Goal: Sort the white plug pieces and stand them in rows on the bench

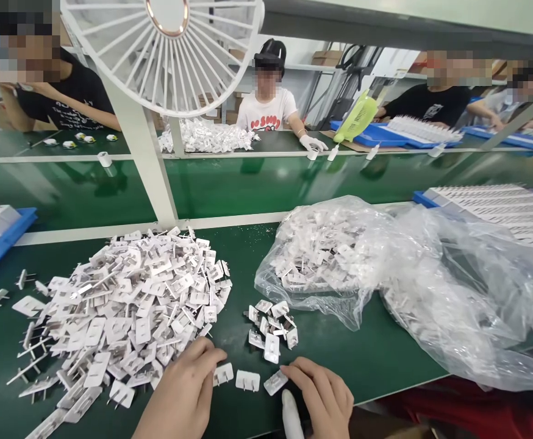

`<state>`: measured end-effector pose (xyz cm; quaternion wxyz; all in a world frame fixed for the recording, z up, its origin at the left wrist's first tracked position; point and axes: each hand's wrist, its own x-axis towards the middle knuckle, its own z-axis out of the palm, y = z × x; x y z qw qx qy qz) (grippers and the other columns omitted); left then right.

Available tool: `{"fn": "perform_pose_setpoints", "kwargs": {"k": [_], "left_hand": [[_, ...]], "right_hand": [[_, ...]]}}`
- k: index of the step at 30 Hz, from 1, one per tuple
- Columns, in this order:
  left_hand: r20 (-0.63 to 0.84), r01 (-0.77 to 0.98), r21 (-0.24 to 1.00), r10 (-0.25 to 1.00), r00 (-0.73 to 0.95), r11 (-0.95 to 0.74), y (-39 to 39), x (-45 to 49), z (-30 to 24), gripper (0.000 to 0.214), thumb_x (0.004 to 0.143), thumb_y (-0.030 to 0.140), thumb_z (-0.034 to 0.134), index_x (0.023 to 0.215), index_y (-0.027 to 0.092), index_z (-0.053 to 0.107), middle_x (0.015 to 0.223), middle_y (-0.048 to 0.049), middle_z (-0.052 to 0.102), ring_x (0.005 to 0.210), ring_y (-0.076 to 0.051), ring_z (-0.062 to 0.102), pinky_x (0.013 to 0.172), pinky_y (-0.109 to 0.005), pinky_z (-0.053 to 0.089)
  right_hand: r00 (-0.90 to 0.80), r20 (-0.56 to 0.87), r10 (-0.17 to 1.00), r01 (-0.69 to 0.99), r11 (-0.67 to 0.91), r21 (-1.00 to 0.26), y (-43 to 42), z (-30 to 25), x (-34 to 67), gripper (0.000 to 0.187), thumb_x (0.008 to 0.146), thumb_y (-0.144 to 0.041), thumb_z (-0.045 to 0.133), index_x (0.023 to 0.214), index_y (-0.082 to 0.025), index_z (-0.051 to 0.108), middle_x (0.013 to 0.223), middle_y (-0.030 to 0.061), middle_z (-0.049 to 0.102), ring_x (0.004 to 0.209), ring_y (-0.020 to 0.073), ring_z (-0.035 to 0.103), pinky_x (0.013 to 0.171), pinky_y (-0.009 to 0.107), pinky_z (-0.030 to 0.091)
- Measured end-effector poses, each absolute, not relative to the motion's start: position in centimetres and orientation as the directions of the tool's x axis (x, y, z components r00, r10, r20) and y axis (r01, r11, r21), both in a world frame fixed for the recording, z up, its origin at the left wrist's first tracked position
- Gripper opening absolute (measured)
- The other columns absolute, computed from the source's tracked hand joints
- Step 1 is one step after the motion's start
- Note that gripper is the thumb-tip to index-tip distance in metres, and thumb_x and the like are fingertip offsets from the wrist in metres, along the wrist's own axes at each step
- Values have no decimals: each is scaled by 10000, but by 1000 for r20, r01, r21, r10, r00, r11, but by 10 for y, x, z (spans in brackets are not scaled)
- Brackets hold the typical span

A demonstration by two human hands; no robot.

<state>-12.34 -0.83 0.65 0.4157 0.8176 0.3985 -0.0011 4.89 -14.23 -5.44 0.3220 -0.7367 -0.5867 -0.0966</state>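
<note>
My left hand (184,393) rests on the green table near its front edge, fingertips touching a small white plug piece with two metal prongs (223,374). My right hand (322,395) lies close by, its fingertips on another white plug piece (275,382). A third such piece (247,381) lies loose between them. Just beyond sits a small cluster of the same pieces (272,332). A big heap of white pronged pieces (129,311) spreads out to the left of my left hand.
A clear plastic bag (413,286) holding more pieces lies at the right. Blue trays (1,241) sit at both table ends. A white fan (166,49) on a post stands behind. Beyond the green conveyor (248,183), several people work.
</note>
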Motion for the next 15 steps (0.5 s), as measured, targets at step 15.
{"fn": "perform_pose_setpoints", "kwargs": {"k": [15], "left_hand": [[-346,668,658,648,678,-347,-11,-120,9,368,928,230,227,919,219,594,915,-57,557,663,-195,562,598,-304,392]], "right_hand": [[234,494,837,954,-100,-282,-138,-44,52,104,841,-273,582,941,-249,595,983,45,610,889,243,539,762,369,347]]}}
